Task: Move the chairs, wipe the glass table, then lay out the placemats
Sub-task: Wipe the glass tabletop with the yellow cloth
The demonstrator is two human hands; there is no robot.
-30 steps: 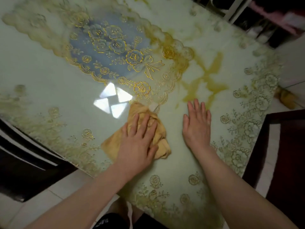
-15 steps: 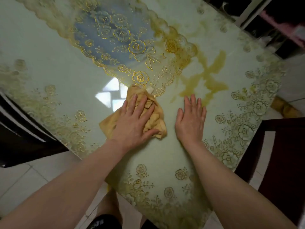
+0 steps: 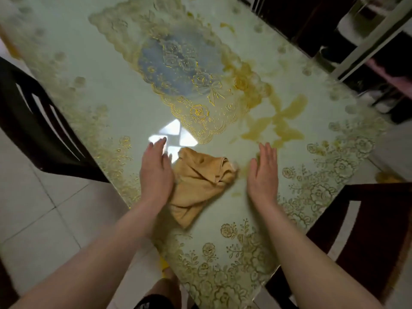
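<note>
A crumpled yellow cloth (image 3: 198, 181) lies on the pale green glass table (image 3: 107, 94), close to the near corner. My left hand (image 3: 156, 170) is just left of the cloth, fingers straight, its edge at the cloth's left side, holding nothing. My right hand (image 3: 264, 172) hovers flat to the right of the cloth, a small gap between them. A lace placemat (image 3: 178, 70) with gold roses and a blue-grey centre lies on the table beyond the cloth. Yellowish smears (image 3: 278, 121) mark the glass to the right of the placemat.
A dark wooden chair (image 3: 38, 121) stands against the table's left edge. Another dark chair (image 3: 367, 230) stands at the right near corner. Dark furniture and a white frame (image 3: 365, 39) fill the far right. White floor tiles (image 3: 44, 208) lie to the left.
My left hand came off the cloth and moved to its left side. My right hand lifted and shifted slightly right. The cloth now lies uncovered, and the view has pulled back.
</note>
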